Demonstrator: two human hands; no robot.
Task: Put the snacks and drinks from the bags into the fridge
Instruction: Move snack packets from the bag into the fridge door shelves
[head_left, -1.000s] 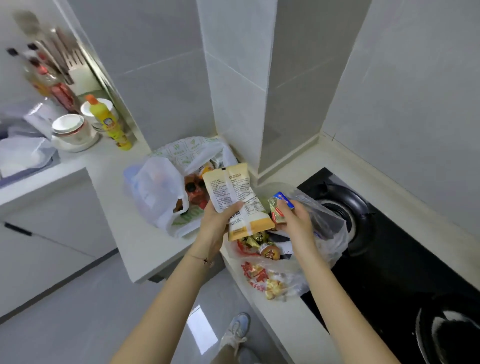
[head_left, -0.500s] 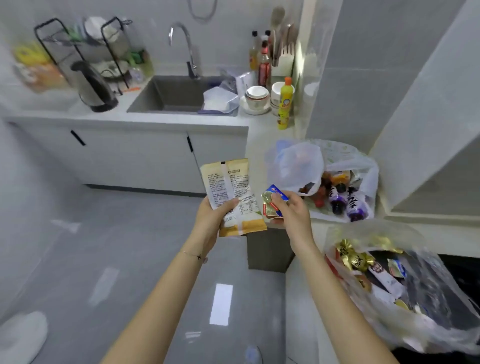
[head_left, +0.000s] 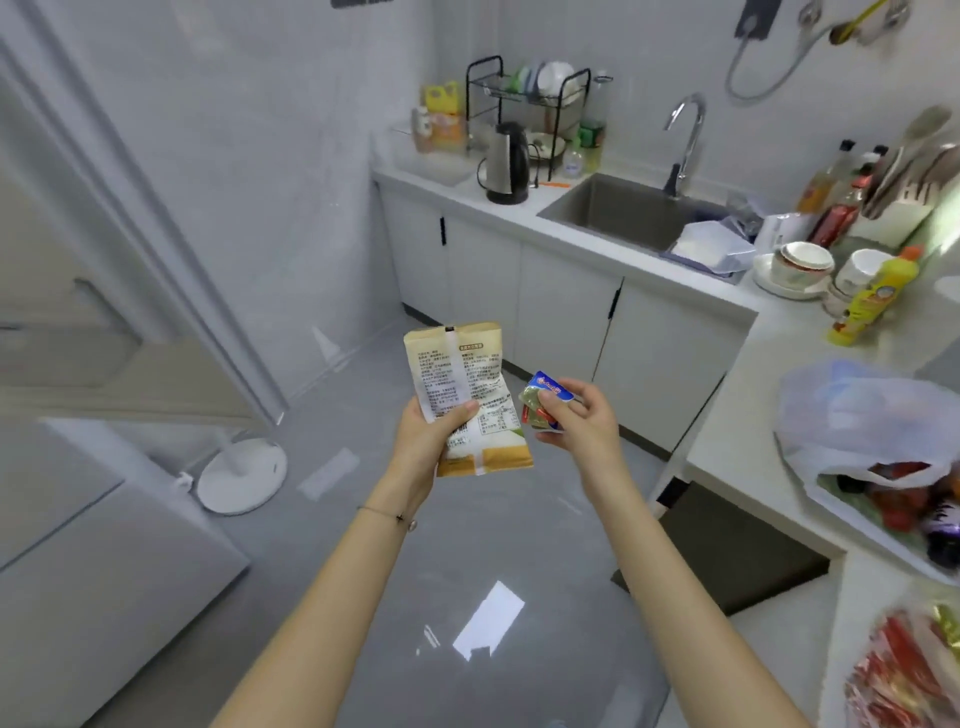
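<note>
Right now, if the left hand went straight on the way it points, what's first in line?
The way looks free nearby. The left hand, gripping the tan snack packet, points over bare floor toward the white cabinet doors under the counter; those are probably first, though depth is unclear.

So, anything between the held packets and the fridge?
No open fridge shows. The white appliance at lower left, possibly it, looks closed; a round white base stands on the floor beside it, left of the tan packet.
</note>
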